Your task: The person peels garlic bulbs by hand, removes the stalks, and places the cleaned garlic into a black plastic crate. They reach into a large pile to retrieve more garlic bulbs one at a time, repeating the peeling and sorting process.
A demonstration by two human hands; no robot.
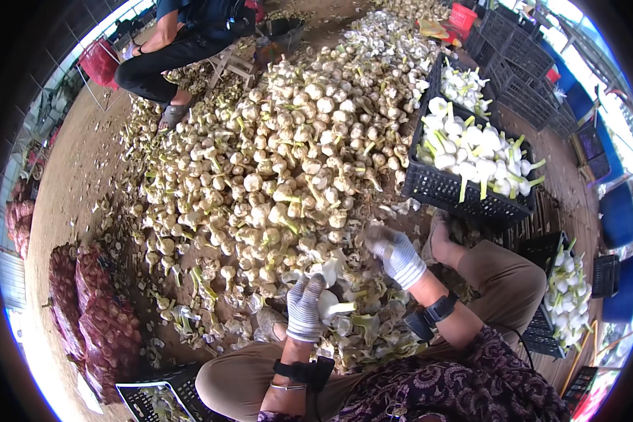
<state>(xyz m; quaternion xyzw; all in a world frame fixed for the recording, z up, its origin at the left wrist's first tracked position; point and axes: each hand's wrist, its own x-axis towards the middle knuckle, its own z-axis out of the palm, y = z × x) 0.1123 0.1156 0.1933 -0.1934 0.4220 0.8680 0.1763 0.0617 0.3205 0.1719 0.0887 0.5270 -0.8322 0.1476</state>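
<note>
My left hand (pixel 305 301), in a striped white glove with soiled fingertips, is closed on a garlic bulb (pixel 330 305). The bulb is white and clean, and its cut stem points to the right. Farther right and a little higher, my right hand (pixel 399 257) hovers in a matching glove. Its dark fingertips are smeared, so their grip is unclear; no bulb shows in them. Beyond both hands spreads a big heap of unpeeled garlic (pixel 260 183), dusty and brownish. Loose garlic skins (pixel 373 330) lie on the ground below and between my hands.
A black crate (pixel 436 186) of cleaned garlic stands at the right, with another crate (pixel 546 336) nearer me. Red mesh sacks (pixel 109 316) sit at the left. Beside my left knee is a black basket (pixel 148 397). Across the heap another person (pixel 151 70) sits. Empty crates (pixel 517 77) are stacked far right.
</note>
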